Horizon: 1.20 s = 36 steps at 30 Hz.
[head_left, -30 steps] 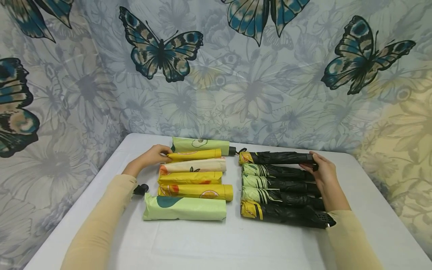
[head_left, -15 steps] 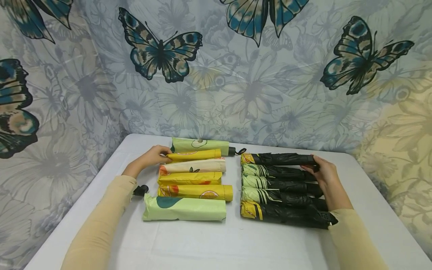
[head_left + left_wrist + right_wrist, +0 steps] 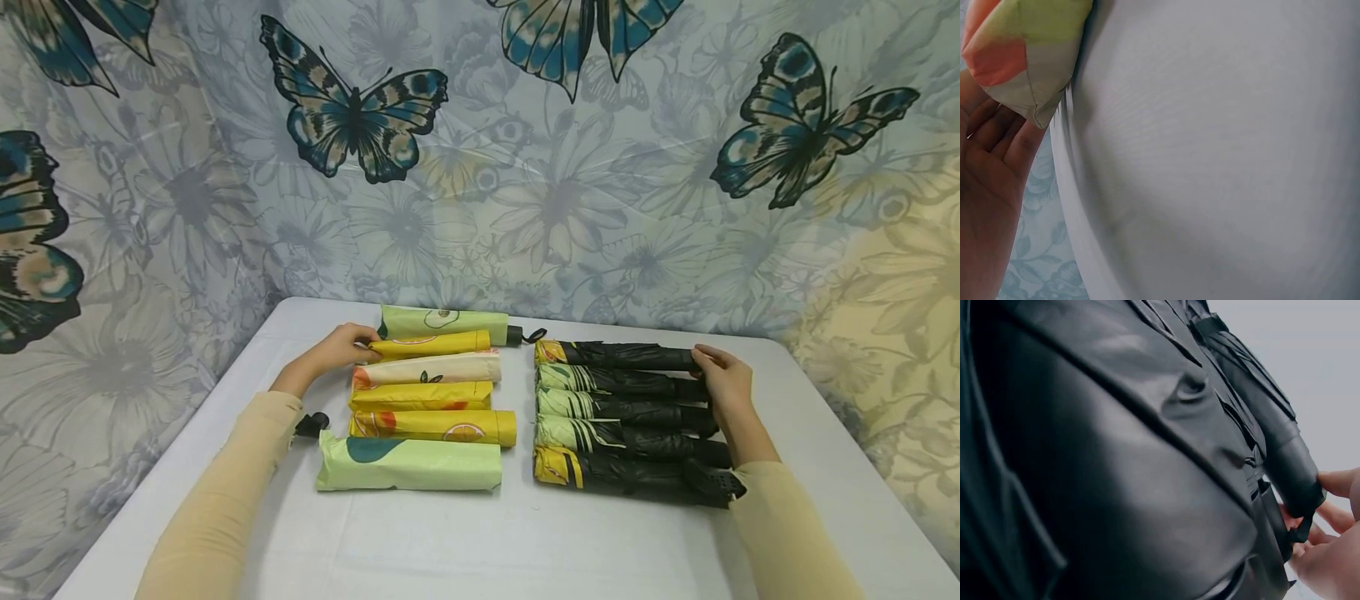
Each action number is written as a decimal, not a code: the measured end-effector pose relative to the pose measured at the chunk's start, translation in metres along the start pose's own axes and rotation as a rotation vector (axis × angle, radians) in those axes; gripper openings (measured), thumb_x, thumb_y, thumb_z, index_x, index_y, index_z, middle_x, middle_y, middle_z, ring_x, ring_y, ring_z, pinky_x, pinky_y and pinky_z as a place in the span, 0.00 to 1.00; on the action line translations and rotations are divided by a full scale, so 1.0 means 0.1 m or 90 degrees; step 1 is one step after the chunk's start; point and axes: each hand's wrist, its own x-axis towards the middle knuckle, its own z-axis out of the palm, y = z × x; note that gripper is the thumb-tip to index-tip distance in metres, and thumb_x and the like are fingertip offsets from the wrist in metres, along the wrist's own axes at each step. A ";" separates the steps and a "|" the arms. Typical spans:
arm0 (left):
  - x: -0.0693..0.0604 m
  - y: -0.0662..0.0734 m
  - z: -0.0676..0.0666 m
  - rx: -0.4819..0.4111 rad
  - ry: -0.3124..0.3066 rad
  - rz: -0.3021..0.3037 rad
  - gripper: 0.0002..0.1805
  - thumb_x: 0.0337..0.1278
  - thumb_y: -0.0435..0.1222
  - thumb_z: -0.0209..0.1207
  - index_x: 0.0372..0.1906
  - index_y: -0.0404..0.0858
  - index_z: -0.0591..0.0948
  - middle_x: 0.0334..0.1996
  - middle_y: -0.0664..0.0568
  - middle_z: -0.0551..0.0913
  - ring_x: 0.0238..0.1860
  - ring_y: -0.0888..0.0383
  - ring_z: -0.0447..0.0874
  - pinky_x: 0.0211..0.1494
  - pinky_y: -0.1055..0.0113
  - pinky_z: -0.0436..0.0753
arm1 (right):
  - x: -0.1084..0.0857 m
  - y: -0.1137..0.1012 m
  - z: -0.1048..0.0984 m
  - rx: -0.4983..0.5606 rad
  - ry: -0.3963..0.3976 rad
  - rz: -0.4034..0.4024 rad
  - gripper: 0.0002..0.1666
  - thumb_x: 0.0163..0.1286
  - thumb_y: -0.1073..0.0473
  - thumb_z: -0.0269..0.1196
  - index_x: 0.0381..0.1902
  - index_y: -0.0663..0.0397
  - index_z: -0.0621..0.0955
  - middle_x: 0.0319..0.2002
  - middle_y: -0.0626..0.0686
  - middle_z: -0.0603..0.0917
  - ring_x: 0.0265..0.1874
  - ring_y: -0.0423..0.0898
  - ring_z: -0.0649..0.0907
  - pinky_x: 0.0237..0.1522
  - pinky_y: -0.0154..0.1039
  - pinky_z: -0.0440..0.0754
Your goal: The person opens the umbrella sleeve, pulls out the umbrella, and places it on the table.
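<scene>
At the back left, my left hand (image 3: 341,346) pinches the left end of a yellow citrus-print umbrella sleeve (image 3: 435,344). In the left wrist view its fingers are partly hidden behind a cream, orange and green fabric end (image 3: 1047,69). My right hand (image 3: 729,379) holds the handle end of the farthest folded black umbrella (image 3: 630,356), which has a yellow tip. The right wrist view shows fingertips (image 3: 1335,482) against that black handle (image 3: 1297,475). Several more folded umbrellas (image 3: 637,411) lie below it in a row, with green or yellow tips.
A green avocado-print sleeve (image 3: 450,322) with a black handle lies farthest back. Nearer are a cream sleeve (image 3: 431,369), two yellow sleeves (image 3: 427,427) and a light green one (image 3: 420,465). A small black object (image 3: 311,424) sits by my left sleeve. Patterned cloth hangs behind the white table (image 3: 450,550).
The farthest black umbrella has shifted slightly right, in line with the row below it. My right hand has moved a little right at its handle. My left hand has stayed in place.
</scene>
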 end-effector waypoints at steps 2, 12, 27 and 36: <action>0.00 0.00 0.00 0.000 0.003 0.001 0.06 0.59 0.33 0.64 0.41 0.35 0.83 0.45 0.41 0.85 0.53 0.43 0.82 0.49 0.57 0.84 | 0.02 0.01 0.00 -0.054 -0.010 0.007 0.34 0.76 0.48 0.50 0.72 0.61 0.64 0.46 0.43 0.83 0.43 0.38 0.83 0.48 0.29 0.81; 0.01 0.01 0.01 -0.001 0.002 -0.008 0.07 0.60 0.32 0.63 0.42 0.35 0.83 0.46 0.40 0.84 0.54 0.43 0.81 0.50 0.56 0.84 | 0.04 0.07 -0.07 -0.115 -0.147 0.050 0.35 0.79 0.50 0.40 0.77 0.60 0.50 0.76 0.67 0.49 0.74 0.64 0.56 0.74 0.56 0.61; 0.04 0.08 -0.06 -0.008 0.041 0.034 0.19 0.58 0.42 0.67 0.52 0.39 0.82 0.52 0.43 0.82 0.55 0.46 0.78 0.60 0.48 0.80 | 0.02 0.03 0.00 -0.073 -0.083 0.024 0.38 0.77 0.47 0.47 0.77 0.59 0.54 0.75 0.61 0.57 0.74 0.58 0.58 0.76 0.51 0.60; 0.14 0.17 -0.18 0.023 0.129 0.012 0.23 0.64 0.43 0.62 0.60 0.38 0.77 0.60 0.42 0.76 0.62 0.42 0.72 0.64 0.44 0.74 | -0.08 -0.20 0.26 -0.060 -0.043 -0.075 0.37 0.78 0.49 0.47 0.76 0.60 0.54 0.75 0.64 0.57 0.75 0.58 0.57 0.77 0.53 0.55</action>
